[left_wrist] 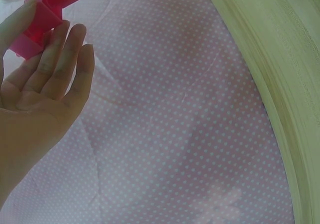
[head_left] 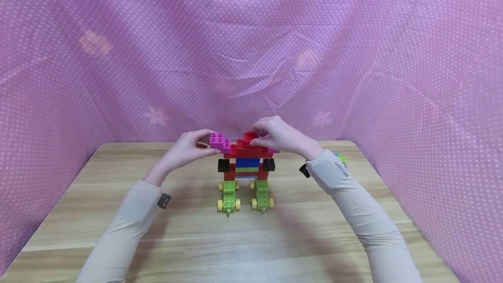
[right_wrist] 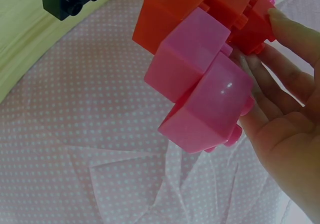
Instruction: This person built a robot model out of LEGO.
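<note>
A toy brick figure stands on the table, built on two green wheeled bases (head_left: 229,196) with yellow wheels. Above these are red bricks, a blue brick (head_left: 247,162) and a black brick (head_left: 223,165) at either side. My left hand (head_left: 184,151) holds the pink bricks (head_left: 217,140) at the figure's upper left, thumb and fingers on opposite sides in the left wrist view. On top, my right hand (head_left: 280,136) pinches a red brick (head_left: 247,139) between thumb and fingers. More pink bricks (right_wrist: 215,101) stick out beside that hand in the right wrist view.
Wooden table (head_left: 188,239) under the figure. Pink dotted cloth (head_left: 251,56) hangs behind and at both sides. A small green and blue piece (head_left: 342,158) lies at the right, partly hidden by the right sleeve.
</note>
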{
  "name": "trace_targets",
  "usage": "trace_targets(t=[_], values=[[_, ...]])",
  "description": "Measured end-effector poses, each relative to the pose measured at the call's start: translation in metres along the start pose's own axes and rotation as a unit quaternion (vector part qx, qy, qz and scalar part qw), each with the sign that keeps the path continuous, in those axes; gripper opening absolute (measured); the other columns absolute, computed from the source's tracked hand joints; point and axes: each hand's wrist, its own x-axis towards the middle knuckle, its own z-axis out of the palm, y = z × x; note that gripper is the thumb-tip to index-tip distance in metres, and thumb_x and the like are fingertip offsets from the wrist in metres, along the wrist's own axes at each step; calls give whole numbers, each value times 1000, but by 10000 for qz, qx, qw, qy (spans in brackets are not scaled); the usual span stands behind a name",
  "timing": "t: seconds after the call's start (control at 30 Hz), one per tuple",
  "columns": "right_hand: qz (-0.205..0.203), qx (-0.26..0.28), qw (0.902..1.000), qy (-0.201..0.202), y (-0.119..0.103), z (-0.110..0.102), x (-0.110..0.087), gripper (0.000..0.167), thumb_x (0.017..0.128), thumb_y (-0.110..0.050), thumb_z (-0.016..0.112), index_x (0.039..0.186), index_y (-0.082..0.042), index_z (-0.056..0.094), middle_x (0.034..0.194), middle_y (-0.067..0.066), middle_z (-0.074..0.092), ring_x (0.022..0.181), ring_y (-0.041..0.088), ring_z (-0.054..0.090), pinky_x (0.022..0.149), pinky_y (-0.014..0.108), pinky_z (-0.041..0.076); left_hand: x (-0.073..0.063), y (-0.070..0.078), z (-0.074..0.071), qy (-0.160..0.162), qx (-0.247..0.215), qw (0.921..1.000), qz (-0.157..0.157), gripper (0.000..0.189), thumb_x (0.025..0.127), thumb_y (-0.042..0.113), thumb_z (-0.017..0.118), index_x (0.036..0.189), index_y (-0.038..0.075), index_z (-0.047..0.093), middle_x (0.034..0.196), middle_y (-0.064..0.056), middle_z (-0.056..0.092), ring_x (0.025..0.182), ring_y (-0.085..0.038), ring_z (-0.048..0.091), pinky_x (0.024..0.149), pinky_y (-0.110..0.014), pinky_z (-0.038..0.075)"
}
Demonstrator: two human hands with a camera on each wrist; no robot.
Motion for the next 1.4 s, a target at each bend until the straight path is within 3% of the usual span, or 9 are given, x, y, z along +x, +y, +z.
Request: trace_targets(t=[0.23, 0.53, 1.07, 1.4], values=[[156, 40, 9998, -101, 1, 1, 3, 28, 88, -19, 75, 112, -4, 71, 107, 9, 74, 93, 19, 70, 85, 32, 61, -1, 1, 0, 11, -56, 9999, -142, 46, 87, 21, 76, 129, 10, 61, 115, -11, 71, 107, -27, 68, 95, -41, 59], [384, 163, 9991, 56, 0, -1, 1, 29, 86, -19, 78, 111, -3, 73, 105, 9, 76, 89, 18, 71, 82, 30, 62, 1, 1, 2, 18, -145, 9999, -20, 46, 87, 20, 76, 129, 8, 61, 116, -13, 71, 107, -28, 68, 94, -40, 60], [-10, -149, 9996, -229, -3, -5, 3, 28, 91, -17, 73, 114, -2, 72, 108, 11, 75, 93, 19, 71, 85, 30, 62, 1, 1, 1, 29, -62, 10000, -10, 46, 87, 19, 76, 130, 8, 61, 115, -13, 71, 107, -27, 68, 95, -42, 59], [-289, -384, 9985, -272, -4, -5, 4, 29, 89, -20, 74, 113, -3, 73, 104, 9, 73, 84, 17, 65, 77, 26, 59, 1, -1, 3, 38, -86, 9999, 34, 45, 87, 19, 76, 128, 8, 62, 113, -12, 72, 105, -26, 68, 96, -41, 59]])
